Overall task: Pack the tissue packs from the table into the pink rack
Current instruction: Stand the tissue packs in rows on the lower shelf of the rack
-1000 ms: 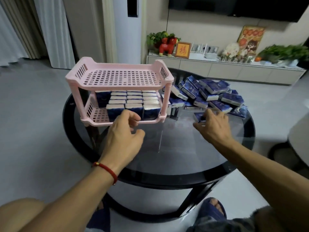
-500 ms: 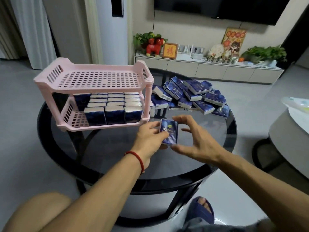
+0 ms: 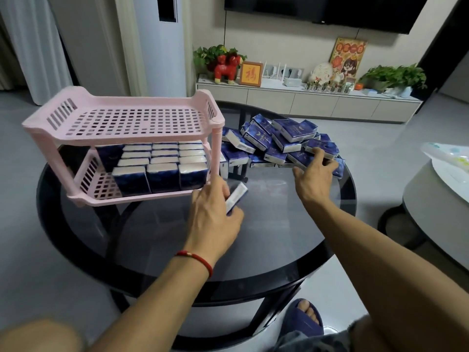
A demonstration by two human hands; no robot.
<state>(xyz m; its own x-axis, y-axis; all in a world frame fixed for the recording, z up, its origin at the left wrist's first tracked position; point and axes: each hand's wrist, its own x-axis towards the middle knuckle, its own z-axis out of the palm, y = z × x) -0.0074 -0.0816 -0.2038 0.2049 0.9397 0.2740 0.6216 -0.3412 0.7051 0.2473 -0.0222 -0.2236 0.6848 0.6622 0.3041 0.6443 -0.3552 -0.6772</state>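
A pink two-tier rack (image 3: 127, 118) stands on the left of the round glass table (image 3: 266, 250). Its top tier is bare; the lower tier holds rows of blue tissue packs (image 3: 162, 163) standing on edge. My left hand (image 3: 213, 214) sits just in front of the rack's right front corner, shut on one tissue pack (image 3: 237, 196). A loose pile of blue tissue packs (image 3: 279, 143) lies at the back right of the table. My right hand (image 3: 314, 176) rests on the pile's front edge, fingers spread over a pack.
A white TV cabinet (image 3: 304, 100) with plants and ornaments lines the far wall. A round white side table (image 3: 436, 199) stands to the right. My foot in a blue slipper (image 3: 304, 316) is under the table's front edge.
My left hand has taken the pack from my right hand and carried it left toward the rack. My right hand has reached back to the pile.
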